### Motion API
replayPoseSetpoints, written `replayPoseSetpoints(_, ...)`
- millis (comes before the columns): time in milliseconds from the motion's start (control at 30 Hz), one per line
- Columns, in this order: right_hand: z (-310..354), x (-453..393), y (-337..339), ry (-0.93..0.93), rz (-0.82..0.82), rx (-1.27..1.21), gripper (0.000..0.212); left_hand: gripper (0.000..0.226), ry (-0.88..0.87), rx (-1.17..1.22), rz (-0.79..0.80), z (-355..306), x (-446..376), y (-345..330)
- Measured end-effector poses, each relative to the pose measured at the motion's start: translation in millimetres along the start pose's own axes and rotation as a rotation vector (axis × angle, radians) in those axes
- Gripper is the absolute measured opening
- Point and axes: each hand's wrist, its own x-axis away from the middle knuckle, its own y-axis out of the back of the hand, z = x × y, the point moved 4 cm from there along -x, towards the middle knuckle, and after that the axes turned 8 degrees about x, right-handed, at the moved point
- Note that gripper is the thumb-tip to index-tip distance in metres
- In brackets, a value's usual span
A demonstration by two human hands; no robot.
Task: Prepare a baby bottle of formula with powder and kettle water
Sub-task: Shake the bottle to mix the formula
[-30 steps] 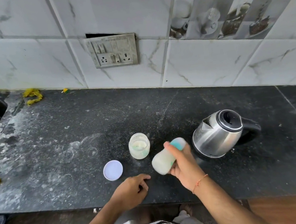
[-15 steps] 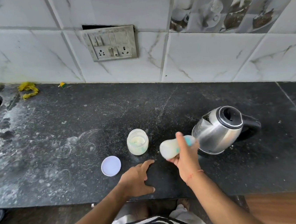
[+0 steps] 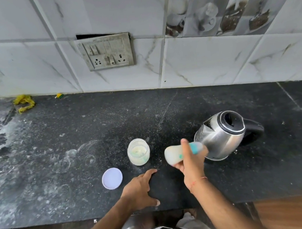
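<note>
right hand fingers curled round bottle, tipped sideways above bench front edge, beside kettle | left hand spread flat on bench | risk: loose cap leaks; swing knocks open jar

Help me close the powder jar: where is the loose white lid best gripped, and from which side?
Take the white lid by its rim, pinching opposite edges from above. It lies flat on the counter, apart from the open jar, so only the edge offers purchase. The left hand rests open just right of it, so that hand seems handiest.
</note>
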Motion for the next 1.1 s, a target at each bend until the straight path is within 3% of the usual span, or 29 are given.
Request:
replayPoseSetpoints(100,-2.1,15.2,-12.7,-0.119,0.195,0.032,0.054,0.118,0.012,-0.002,-0.017,2.7,1.8,-1.5)
replayPoseSetpoints(133,-0.2,15.1,-16.3,-0.109,0.199,0.109,0.053,0.118,0.008,-0.011,-0.025,2.3,2.9,0.0)
replayPoseSetpoints(167,4.1,12.2,-13.7,0.029,0.127,0.135,0.05,0.119,0.005,-0.018,-0.02,2.0,2.9,1.2)
replayPoseSetpoints(233,9.5,1.1,-5.5,0.051,0.028,-0.024,0.049,0.12,0.008,-0.023,0.0,1.9,-0.4,-1.0)
replayPoseSetpoints(367,1.1,9.5,-13.0,-0.119,0.209,0.05,0.055,0.116,0.022,-0.01,0.0,3.9,1.3,-2.5)
replayPoseSetpoints(400,2.4,9.6,-13.5,-0.051,0.172,0.175,0.053,0.116,0.015,-0.02,-0.004,3.9,1.8,-0.6)
replayPoseSetpoints(433,6.9,7.1,-9.1,0.075,0.091,0.141,0.05,0.117,0.011,-0.029,0.001,3.4,0.9,-0.6)
replayPoseSetpoints(500,6.2,-3.8,-2.1,0.023,0.005,0.003,0.048,0.119,0.016,-0.023,0.006,2.1,-0.3,-2.3)
replayPoseSetpoints(600,-0.4,8.0,-11.8,-0.144,0.19,0.036,0.052,0.119,0.045,-0.02,0.001,3.9,0.5,-3.3)
replayPoseSetpoints(633,-1.5,8.3,-13.9,-0.148,0.206,0.125,0.053,0.12,0.041,-0.028,-0.005,3.3,1.0,-2.3)
replayPoseSetpoints(667,0.4,7.4,-13.0,-0.01,0.167,0.248,0.051,0.121,0.034,-0.036,-0.006,2.9,1.2,-1.1)
replayPoseSetpoints(700,5.0,4.4,-10.8,0.051,0.129,0.188,0.048,0.121,0.032,-0.039,0.0,2.4,0.5,-1.3)
replayPoseSetpoints(767,4.6,-3.3,-7.9,0.015,0.072,0.126,0.048,0.119,0.037,-0.031,0.007,1.2,-0.1,-2.9)
replayPoseSetpoints(867,-3.6,9.7,-17.4,-0.091,0.226,0.174,0.052,0.119,0.036,-0.028,0.005,3.3,1.1,-2.3)
replayPoseSetpoints(933,4.2,5.3,-15.7,0.073,0.121,0.25,0.046,0.12,0.025,-0.034,-0.003,2.4,1.7,0.4)
replayPoseSetpoints(1000,5.4,-7.3,-8.4,0.036,0.026,0.093,0.046,0.12,0.026,-0.027,0.007,0.7,0.0,-0.6)
replayPoseSetpoints(1100,-0.7,11.0,-21.3,-0.073,0.236,0.205,0.054,0.118,0.045,-0.022,0.016,0.7,1.8,-0.8)
